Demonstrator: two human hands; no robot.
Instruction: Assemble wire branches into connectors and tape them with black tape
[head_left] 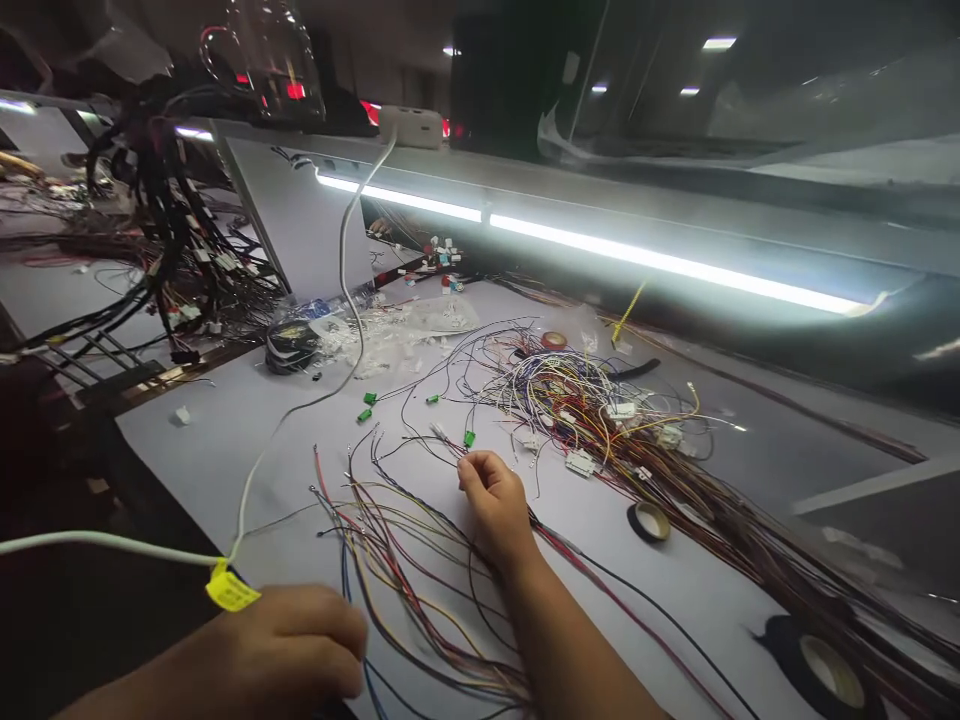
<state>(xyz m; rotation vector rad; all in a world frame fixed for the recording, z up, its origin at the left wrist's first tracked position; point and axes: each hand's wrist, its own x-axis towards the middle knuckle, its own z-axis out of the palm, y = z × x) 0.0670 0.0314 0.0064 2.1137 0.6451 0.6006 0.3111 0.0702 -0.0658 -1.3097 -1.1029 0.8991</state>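
My right hand [495, 500] reaches over the middle of the table with thumb and forefinger pinched on thin wires. Just beyond the fingertips are a green connector [469, 439] and a small pale connector end [439, 432]. At the lower left, my left hand [292, 640] is blurred, its fingers curled; anything inside them is hidden. By its wrist, a yellow tag [231, 590] hangs on a white cable [251, 480]. Between the hands fans out a bundle of loose wires [397, 570], red, yellow, blue and black, with metal terminals at the ends.
Several small green connectors, one [364, 415] among them, lie beyond the hands. A tangled wire harness [570, 390] with white connectors spreads to the right. Black tape rolls [649, 522] lie along it. A light tube [660, 262] runs under the shelf. Plastic bags [442, 315] lie behind.
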